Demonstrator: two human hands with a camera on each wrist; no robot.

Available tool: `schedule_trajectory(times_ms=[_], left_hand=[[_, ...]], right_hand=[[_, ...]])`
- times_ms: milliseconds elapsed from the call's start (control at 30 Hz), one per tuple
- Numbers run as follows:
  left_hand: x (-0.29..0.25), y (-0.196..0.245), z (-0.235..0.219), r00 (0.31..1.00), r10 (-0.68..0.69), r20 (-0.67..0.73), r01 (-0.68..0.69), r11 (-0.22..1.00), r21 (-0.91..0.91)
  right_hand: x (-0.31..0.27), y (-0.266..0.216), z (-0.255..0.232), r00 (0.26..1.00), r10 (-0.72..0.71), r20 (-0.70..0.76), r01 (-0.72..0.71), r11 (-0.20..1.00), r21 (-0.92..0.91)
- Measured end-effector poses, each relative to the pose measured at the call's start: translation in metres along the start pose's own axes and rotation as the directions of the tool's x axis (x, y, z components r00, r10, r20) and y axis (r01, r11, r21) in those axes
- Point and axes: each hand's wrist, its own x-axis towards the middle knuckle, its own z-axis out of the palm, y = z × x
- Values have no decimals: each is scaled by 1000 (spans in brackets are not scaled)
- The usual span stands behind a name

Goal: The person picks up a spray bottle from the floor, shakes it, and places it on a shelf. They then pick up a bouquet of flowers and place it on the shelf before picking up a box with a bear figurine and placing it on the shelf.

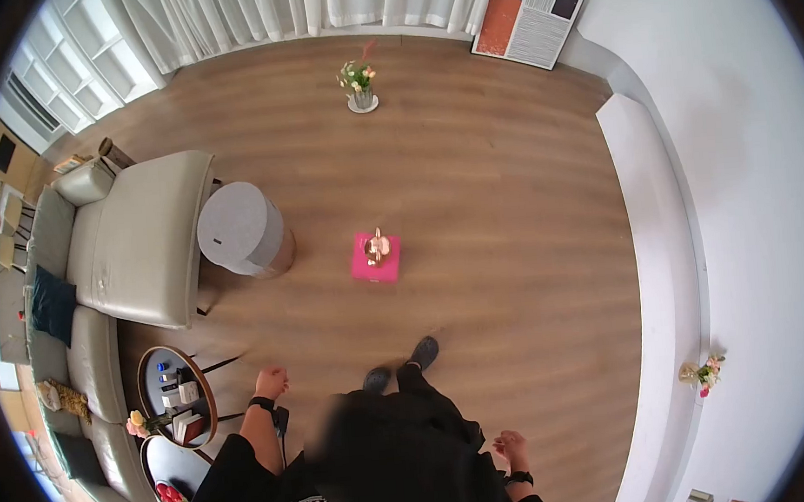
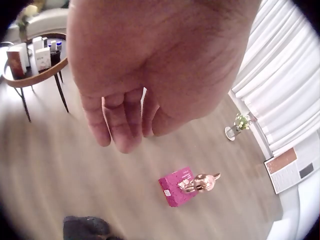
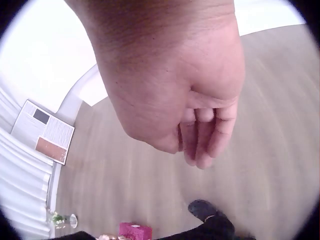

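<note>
A pink box (image 1: 376, 270) lies on the wooden floor in front of the person's feet, with a shiny rose-gold figurine (image 1: 377, 247) on it. In the left wrist view the figurine (image 2: 204, 183) lies over one side of the box (image 2: 175, 194). The left hand (image 1: 271, 383) hangs beside the body near the round side table, its fingers loosely bent and holding nothing. The right hand (image 1: 511, 447) hangs at the other side, empty too, with loosely curled fingers. Neither hand touches the box, which shows partly at the bottom of the right wrist view (image 3: 135, 231).
A grey round pouf (image 1: 244, 229) stands by the beige sofa (image 1: 140, 241) on the left. Small items cover the side table (image 1: 211, 395). A flower vase (image 1: 363, 97) is at the back, near curtains and a leaning picture (image 1: 533, 13). A white ledge (image 1: 648, 234) runs along the right.
</note>
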Motion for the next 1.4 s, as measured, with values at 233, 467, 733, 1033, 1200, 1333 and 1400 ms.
schedule_trajectory(times_ms=[233,467,733,1033,1200,1333,1400], left_hand=[[-11,38,19,995,46,-90,-50,998,-49],[-18,55,27,988,81,-134,-83,996,-15],[-6,63,19,989,33,-147,-27,999,39],[90,112,-10,997,79,-22,-75,985,158],[135,182,-26,993,108,51,-116,979,169],[192,203,-36,989,117,94,-139,950,281],[214,216,-41,984,140,107,-169,919,357]], right_hand=[[63,-83,-9,978,-176,110,188,977,-105],[114,-131,-4,957,-221,186,239,967,-84],[106,-193,31,935,-255,247,304,934,-188],[95,-260,89,954,-226,197,283,896,-341],[91,-297,134,959,-221,178,275,879,-389],[99,-336,180,956,-227,186,290,833,-472],[101,-357,201,949,-249,196,314,817,-483]])
